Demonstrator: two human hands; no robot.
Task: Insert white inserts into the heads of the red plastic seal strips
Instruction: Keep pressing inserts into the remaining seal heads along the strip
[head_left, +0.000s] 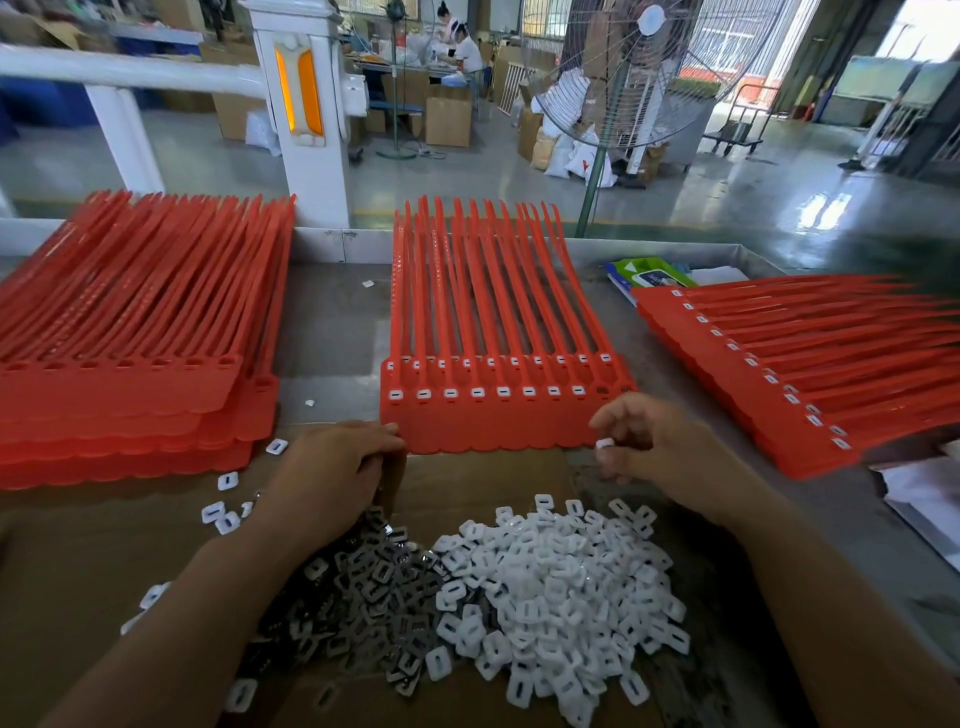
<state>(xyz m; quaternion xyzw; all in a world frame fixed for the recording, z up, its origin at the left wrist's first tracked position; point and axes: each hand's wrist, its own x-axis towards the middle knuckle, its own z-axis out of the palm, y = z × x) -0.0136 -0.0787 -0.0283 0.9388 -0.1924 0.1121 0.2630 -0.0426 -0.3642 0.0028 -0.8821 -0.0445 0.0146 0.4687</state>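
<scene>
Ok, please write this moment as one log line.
right hand: pinches white insert | left hand: touches middle strip sheet | next: last front head, looks empty

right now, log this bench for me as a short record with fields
left hand: rests at the near left corner of the middle strips; grip hidden
right hand: pinches one insert by the near right corner
middle strips: front row heads filled, except at the right end
left stack: heads empty
right stack: heads filled
pile: loose white inserts on cardboard
</scene>
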